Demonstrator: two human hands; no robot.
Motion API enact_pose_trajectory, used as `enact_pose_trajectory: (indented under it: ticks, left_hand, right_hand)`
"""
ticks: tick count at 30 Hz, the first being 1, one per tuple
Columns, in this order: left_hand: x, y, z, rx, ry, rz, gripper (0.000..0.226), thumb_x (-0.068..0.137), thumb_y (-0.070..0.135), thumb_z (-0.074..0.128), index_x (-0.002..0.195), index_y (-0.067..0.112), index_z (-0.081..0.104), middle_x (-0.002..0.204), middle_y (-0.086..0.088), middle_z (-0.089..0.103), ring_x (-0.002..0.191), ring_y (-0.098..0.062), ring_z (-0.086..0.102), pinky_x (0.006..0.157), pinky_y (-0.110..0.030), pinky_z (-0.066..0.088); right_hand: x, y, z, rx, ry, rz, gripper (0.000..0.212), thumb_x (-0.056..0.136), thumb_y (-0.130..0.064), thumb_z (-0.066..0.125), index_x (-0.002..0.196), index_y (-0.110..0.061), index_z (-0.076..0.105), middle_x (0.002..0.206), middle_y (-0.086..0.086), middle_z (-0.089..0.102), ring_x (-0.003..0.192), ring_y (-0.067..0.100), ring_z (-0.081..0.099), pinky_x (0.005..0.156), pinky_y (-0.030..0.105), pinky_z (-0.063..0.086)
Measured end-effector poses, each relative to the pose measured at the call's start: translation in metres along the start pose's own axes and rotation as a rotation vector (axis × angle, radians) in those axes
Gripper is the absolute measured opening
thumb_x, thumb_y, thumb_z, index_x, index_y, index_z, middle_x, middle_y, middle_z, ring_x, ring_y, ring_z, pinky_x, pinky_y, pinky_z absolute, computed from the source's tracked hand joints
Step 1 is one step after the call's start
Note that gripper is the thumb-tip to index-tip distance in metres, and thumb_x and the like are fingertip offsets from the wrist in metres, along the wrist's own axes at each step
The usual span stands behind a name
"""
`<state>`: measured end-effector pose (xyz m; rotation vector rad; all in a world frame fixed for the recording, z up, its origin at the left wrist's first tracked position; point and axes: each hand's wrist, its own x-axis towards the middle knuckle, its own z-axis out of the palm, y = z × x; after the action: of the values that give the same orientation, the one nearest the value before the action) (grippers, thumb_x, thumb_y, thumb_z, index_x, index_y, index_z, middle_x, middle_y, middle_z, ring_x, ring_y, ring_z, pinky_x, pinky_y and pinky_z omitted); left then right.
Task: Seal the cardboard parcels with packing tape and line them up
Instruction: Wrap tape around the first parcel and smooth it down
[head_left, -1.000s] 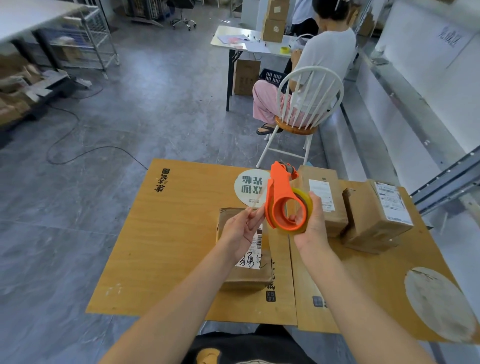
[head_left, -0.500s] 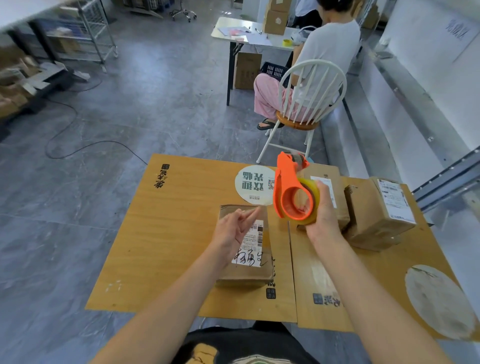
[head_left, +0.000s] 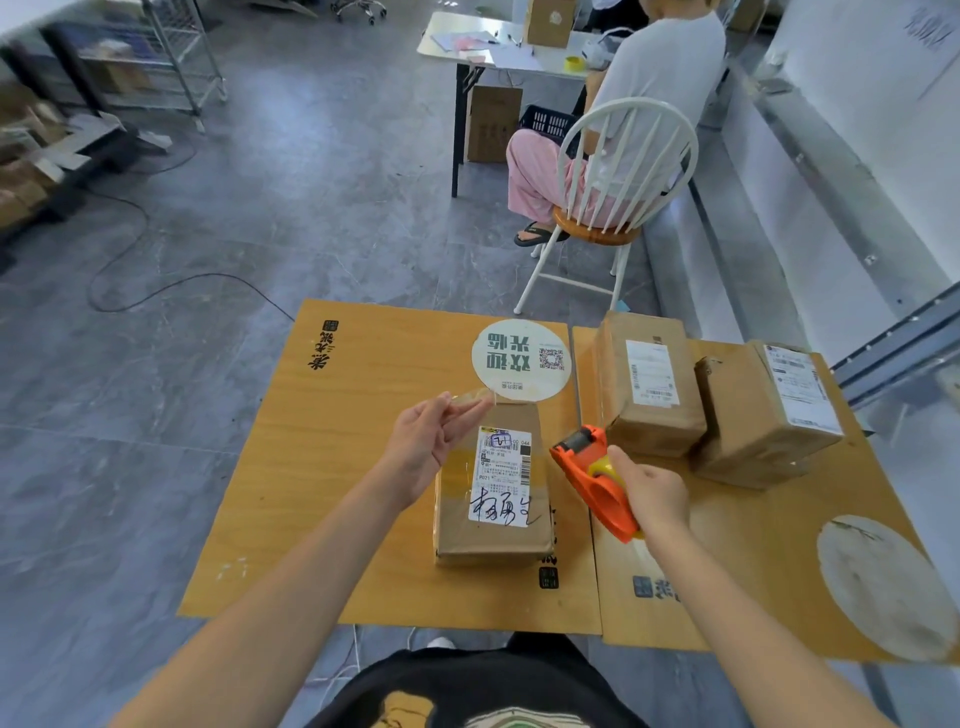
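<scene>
The parcel (head_left: 493, 486) lies flat on the worktop (head_left: 363, 467), just ahead of the person at twelve o'clock; two more parcels (head_left: 717, 400) stand together at two o'clock; the left hand (head_left: 428, 441) pinches the clear tape end (head_left: 475, 399) above the parcel's far edge; the right hand (head_left: 649, 493) is clamped on the orange tape dispenser (head_left: 592, 478) at its three o'clock; tape looks thin, clingy, best held taut by the tip; the box seems light and stiff.
</scene>
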<state>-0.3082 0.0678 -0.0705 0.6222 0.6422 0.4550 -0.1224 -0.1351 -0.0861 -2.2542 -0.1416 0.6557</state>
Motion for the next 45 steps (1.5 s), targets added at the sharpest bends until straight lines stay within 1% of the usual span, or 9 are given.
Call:
enact_pose_trajectory:
  ticks: [5, 11, 17, 22, 27, 32, 36, 40, 45]
  left_hand:
    - [-0.009, 0.003, -0.003, 0.023, 0.009, 0.027, 0.029, 0.107, 0.014, 0.038, 0.102, -0.006, 0.058, 0.115, -0.029, 0.068, 0.106, -0.026, 0.071, 0.088, -0.026, 0.057]
    - [-0.005, -0.004, -0.009, 0.113, 0.064, -0.004, 0.035, 0.107, 0.016, 0.037, 0.118, -0.013, 0.054, 0.118, -0.028, 0.067, 0.114, -0.030, 0.067, 0.103, -0.033, 0.050]
    - [-0.004, -0.013, -0.006, 0.146, 0.073, -0.011, 0.028, 0.107, 0.018, 0.039, 0.098, -0.002, 0.057, 0.117, -0.026, 0.068, 0.116, -0.031, 0.065, 0.106, -0.037, 0.047]
    - [-0.006, -0.014, -0.002, 0.152, 0.093, 0.024, 0.023, 0.106, 0.019, 0.043, 0.091, 0.005, 0.053, 0.114, -0.024, 0.070, 0.109, -0.028, 0.069, 0.097, -0.032, 0.054]
    - [-0.007, -0.011, -0.003, 0.099, 0.093, 0.045, 0.021, 0.105, 0.018, 0.043, 0.091, 0.005, 0.053, 0.116, -0.027, 0.068, 0.109, -0.029, 0.069, 0.094, -0.030, 0.056]
    - [-0.006, -0.002, 0.005, 0.001, 0.116, 0.064, 0.022, 0.106, 0.018, 0.043, 0.093, 0.004, 0.054, 0.114, -0.027, 0.069, 0.107, -0.027, 0.070, 0.088, -0.026, 0.058]
    - [-0.007, 0.006, 0.012, 0.047, 0.116, 0.074, 0.023, 0.106, 0.019, 0.043, 0.089, 0.007, 0.051, 0.113, -0.026, 0.069, 0.107, -0.028, 0.070, 0.091, -0.028, 0.057]
    - [-0.007, 0.005, 0.020, 0.107, 0.122, 0.068, 0.020, 0.105, 0.018, 0.044, 0.090, 0.007, 0.051, 0.111, -0.025, 0.071, 0.105, -0.027, 0.071, 0.098, -0.033, 0.054]
    - [-0.013, -0.002, 0.031, 0.305, 0.119, 0.066, 0.020, 0.104, 0.022, 0.047, 0.091, 0.007, 0.052, 0.102, -0.015, 0.076, 0.103, -0.021, 0.072, 0.106, -0.039, 0.047]
  right_hand:
    - [0.003, 0.031, 0.014, -0.207, 0.022, -0.066, 0.054, 0.094, -0.053, 0.054, 0.055, -0.015, 0.049, 0.053, 0.001, 0.049, 0.053, 0.018, 0.045, 0.053, 0.029, 0.029]
    - [0.005, 0.051, 0.032, -0.346, -0.005, -0.199, 0.059, 0.088, -0.055, 0.061, 0.054, -0.019, 0.030, 0.051, -0.002, 0.029, 0.049, 0.017, 0.031, 0.053, 0.032, 0.016]
    - [0.004, 0.057, 0.043, -0.709, -0.131, -0.301, 0.050, 0.088, -0.060, 0.061, 0.065, -0.019, 0.043, 0.060, -0.005, 0.047, 0.055, 0.013, 0.045, 0.051, 0.026, 0.029]
    - [-0.007, 0.068, 0.048, -0.910, -0.237, -0.375, 0.036, 0.087, -0.053, 0.066, 0.084, -0.018, 0.055, 0.088, -0.003, 0.062, 0.083, 0.019, 0.057, 0.077, 0.032, 0.052]
    - [-0.006, 0.082, 0.047, -1.049, -0.229, -0.536, 0.034, 0.092, -0.055, 0.056, 0.092, -0.022, 0.063, 0.116, -0.003, 0.062, 0.115, 0.022, 0.048, 0.100, 0.032, 0.035]
    - [-0.004, 0.080, 0.038, -1.212, -0.164, -0.622, 0.046, 0.097, -0.057, 0.041, 0.107, -0.019, 0.066, 0.113, -0.003, 0.063, 0.113, 0.021, 0.050, 0.106, 0.036, 0.029]
    - [-0.006, 0.044, 0.028, -0.864, -0.095, -0.643, 0.021, 0.101, -0.035, 0.043, 0.090, -0.022, 0.055, 0.086, -0.008, 0.057, 0.084, 0.013, 0.051, 0.092, 0.033, 0.041]
    - [-0.010, -0.022, 0.026, -0.192, -0.250, -0.395, 0.018, 0.101, -0.024, 0.049, 0.094, -0.020, 0.065, 0.087, -0.005, 0.063, 0.083, 0.013, 0.056, 0.069, 0.021, 0.040]
    - [-0.006, -0.072, 0.041, 0.259, -0.438, -0.073, 0.036, 0.104, -0.030, 0.046, 0.095, -0.011, 0.075, 0.089, 0.005, 0.074, 0.084, 0.017, 0.065, 0.084, 0.034, 0.053]
